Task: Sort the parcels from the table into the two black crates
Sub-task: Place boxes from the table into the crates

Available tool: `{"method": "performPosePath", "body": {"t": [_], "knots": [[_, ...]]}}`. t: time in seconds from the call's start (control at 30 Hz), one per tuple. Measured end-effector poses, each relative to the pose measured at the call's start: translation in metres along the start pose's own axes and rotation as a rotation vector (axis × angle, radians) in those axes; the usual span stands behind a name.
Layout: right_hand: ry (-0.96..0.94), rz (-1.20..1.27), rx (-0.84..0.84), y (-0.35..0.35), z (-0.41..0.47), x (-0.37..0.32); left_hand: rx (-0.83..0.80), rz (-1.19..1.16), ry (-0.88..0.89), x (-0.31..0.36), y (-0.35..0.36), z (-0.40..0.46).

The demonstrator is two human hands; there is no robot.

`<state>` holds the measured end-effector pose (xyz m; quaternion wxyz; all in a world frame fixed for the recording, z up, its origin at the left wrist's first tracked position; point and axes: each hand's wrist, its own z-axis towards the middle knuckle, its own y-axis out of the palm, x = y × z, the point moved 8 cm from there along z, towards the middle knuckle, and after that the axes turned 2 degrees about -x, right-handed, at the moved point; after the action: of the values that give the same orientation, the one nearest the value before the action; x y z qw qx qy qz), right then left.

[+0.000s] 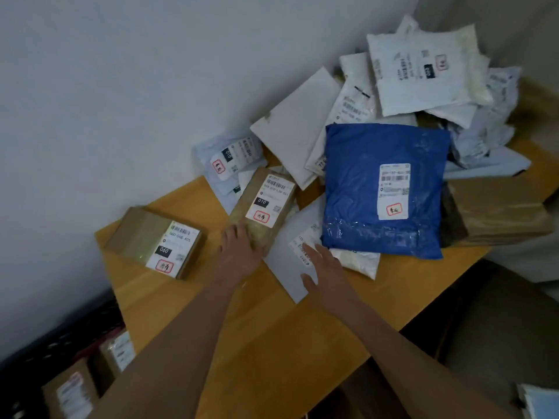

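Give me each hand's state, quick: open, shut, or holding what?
Left hand: open, fingers flat against the near end of the brown parcel; not gripping.
Right hand: open, fingers spread, resting on the flat grey mailer.

A plain pale wall (121, 86) stands behind a yellow wooden table (272, 343). Dark floor (499, 313) shows to the right, in dim light
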<state>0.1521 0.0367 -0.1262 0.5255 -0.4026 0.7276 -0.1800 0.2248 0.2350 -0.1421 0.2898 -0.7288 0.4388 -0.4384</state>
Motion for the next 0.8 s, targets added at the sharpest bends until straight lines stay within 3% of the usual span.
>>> {"method": "performPosePath", "body": {"t": [0.23,0.43,0.67,0.8], "knots": [[-0.043,0.136,-0.097,0.002,0.036,-0.016,0.02,0.125,0.023,0.004,0.024,-0.043],[-0.12,0.141,-0.186,0.017,0.045,-0.038,0.117,0.005,0.1,0.008,0.033,-0.081],[-0.153,0.145,-0.26,0.024,0.045,-0.034,0.304,-0.552,-0.325,-0.031,0.01,-0.088],[-0.136,0.226,-0.341,0.033,0.051,-0.03,0.104,-1.065,-0.521,-0.033,0.032,-0.091]]}}
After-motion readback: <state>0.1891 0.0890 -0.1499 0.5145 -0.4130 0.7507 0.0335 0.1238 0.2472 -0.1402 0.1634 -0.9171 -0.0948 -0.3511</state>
